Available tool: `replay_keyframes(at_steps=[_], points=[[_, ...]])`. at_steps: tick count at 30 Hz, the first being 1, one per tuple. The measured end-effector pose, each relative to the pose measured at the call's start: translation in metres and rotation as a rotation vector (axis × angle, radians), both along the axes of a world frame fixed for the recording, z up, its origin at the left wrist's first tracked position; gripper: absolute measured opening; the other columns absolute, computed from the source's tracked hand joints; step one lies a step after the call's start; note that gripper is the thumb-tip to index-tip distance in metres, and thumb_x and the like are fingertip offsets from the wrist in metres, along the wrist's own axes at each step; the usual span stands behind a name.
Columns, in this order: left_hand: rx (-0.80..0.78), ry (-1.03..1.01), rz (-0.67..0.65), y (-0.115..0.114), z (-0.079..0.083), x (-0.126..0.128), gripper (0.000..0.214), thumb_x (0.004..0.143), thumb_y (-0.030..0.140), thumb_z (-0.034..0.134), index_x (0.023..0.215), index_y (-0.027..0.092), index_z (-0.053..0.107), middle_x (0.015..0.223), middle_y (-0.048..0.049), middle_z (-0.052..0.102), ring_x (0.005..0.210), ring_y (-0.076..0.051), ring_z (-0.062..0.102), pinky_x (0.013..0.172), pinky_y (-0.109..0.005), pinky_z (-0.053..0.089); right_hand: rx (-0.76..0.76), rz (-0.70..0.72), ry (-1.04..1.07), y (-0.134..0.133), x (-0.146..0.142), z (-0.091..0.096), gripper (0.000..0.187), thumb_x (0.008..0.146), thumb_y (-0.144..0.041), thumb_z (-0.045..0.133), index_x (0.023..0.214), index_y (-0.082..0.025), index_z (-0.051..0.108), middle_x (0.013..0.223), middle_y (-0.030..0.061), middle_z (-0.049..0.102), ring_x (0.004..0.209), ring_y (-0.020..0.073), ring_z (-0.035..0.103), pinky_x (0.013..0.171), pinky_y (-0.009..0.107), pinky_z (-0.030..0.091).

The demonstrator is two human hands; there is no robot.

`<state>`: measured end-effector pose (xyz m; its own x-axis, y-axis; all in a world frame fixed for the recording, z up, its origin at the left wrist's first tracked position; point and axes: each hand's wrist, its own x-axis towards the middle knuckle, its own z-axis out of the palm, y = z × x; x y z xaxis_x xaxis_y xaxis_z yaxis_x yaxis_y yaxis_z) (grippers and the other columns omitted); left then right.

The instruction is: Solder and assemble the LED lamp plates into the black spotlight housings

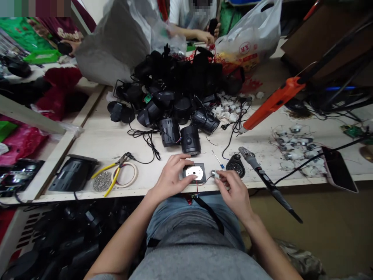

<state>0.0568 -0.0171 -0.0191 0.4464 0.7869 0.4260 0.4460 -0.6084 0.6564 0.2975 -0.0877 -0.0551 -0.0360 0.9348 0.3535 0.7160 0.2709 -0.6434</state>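
My left hand (172, 177) has its thumb and fingers around a square black part with a white metal plate (194, 172) on it, lying at the table's front edge. Between the fingertips of my right hand (235, 190) is a small silver motor (215, 174), just right of that part. A thin wire runs near the motor. Behind the right hand lie a small screwdriver (222, 165) with a blue handle end and a black round-ended housing (235, 166). Below the plate, a small board with wires (194, 196) hangs at the edge.
Black cylindrical housings (190, 140) are heaped behind my hands. Yellow-handled pliers (109, 190), a tape roll (132, 182) and a pile of screws (101, 182) lie left. Rightward are a soldering iron (266, 181), motors (297, 151), a phone (339, 171) and an orange tool (271, 103). A co-worker sits opposite.
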Motion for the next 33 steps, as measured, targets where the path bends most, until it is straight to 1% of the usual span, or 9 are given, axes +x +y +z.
replay_keyframes(at_steps=[3,6,10,14,19,23,25,29,33], points=[[0.144,0.057,-0.035,0.051,0.029,0.029,0.016,0.095,0.027,0.064,0.107,0.017,0.067,0.103,-0.0085,0.071,0.098,-0.022,0.066,0.088,-0.035,0.053,0.034,-0.007,0.008,0.001,-0.002,-0.004,0.019,0.101,-0.03,0.051,0.111,-0.019,0.064,0.094,0.0078,0.066,0.079,0.0173,0.066,0.075,0.032,0.059],[0.186,0.338,-0.098,0.12,0.052,0.085,0.016,0.093,0.017,0.059,0.104,0.015,0.07,0.101,-0.0098,0.07,0.1,-0.024,0.065,0.086,-0.035,0.051,0.067,-0.009,0.021,0.0,-0.004,-0.006,0.018,0.101,-0.029,0.051,0.112,-0.02,0.063,0.095,0.0071,0.065,0.079,0.0169,0.065,0.073,0.03,0.058],[0.13,0.748,-0.073,0.193,0.064,0.158,0.033,0.09,0.0,0.046,0.107,0.009,0.073,0.113,-0.0168,0.069,0.112,-0.028,0.061,0.09,-0.037,0.048,0.115,0.016,0.016,-0.003,-0.006,-0.006,0.017,0.1,-0.023,0.052,0.115,-0.02,0.061,0.097,0.007,0.065,0.086,0.0172,0.066,0.075,0.029,0.056],[0.076,0.843,0.007,0.22,0.053,0.193,0.029,0.09,-0.001,0.048,0.105,0.003,0.073,0.107,-0.0212,0.071,0.117,-0.033,0.058,0.095,-0.043,0.047,0.155,0.015,0.009,-0.004,-0.007,-0.007,0.016,0.1,-0.019,0.051,0.114,-0.02,0.06,0.095,0.0068,0.065,0.087,0.0177,0.065,0.074,0.029,0.056],[0.057,0.801,0.006,0.23,0.046,0.198,0.021,0.093,0.007,0.056,0.106,0.007,0.072,0.104,-0.0168,0.069,0.111,-0.03,0.061,0.098,-0.042,0.046,0.17,0.032,0.008,-0.001,-0.004,-0.007,0.017,0.1,-0.017,0.051,0.114,-0.019,0.06,0.094,0.0069,0.065,0.085,0.0169,0.066,0.074,0.029,0.057],[0.054,0.679,0.017,0.227,0.066,0.173,0.038,0.091,0.024,0.07,0.127,0.014,0.065,0.119,-0.0151,0.059,0.111,-0.03,0.061,0.097,-0.042,0.048,0.153,0.049,0.018,-0.003,-0.001,-0.005,0.018,0.099,-0.018,0.053,0.115,-0.019,0.061,0.097,0.0077,0.066,0.089,0.0183,0.066,0.079,0.032,0.057],[0.064,0.448,0.002,0.209,0.079,0.147,0.041,0.089,0.027,0.074,0.127,0.016,0.065,0.115,-0.0118,0.054,0.109,-0.029,0.06,0.096,-0.043,0.049,0.131,0.045,0.016,-0.004,0.0,-0.006,0.019,0.098,-0.019,0.055,0.116,-0.019,0.062,0.098,0.0082,0.067,0.092,0.0195,0.066,0.081,0.034,0.057],[0.065,0.241,-0.139,0.135,0.093,0.077,0.035,0.088,0.029,0.076,0.121,0.021,0.068,0.111,-0.0086,0.051,0.109,-0.027,0.057,0.097,-0.045,0.049,0.104,0.015,0.004,-0.006,-0.002,-0.012,0.019,0.099,-0.023,0.055,0.116,-0.021,0.062,0.099,0.0088,0.067,0.092,0.0208,0.066,0.083,0.036,0.057],[-0.129,0.294,-0.208,0.051,0.073,0.013,0.036,0.097,0.035,0.061,0.13,0.021,0.064,0.109,-0.0094,0.054,0.103,-0.023,0.058,0.096,-0.039,0.052,0.132,-0.005,-0.016,-0.005,-0.004,-0.015,0.018,0.099,-0.024,0.056,0.115,-0.02,0.063,0.098,0.0087,0.066,0.092,0.0209,0.066,0.082,0.035,0.056]])
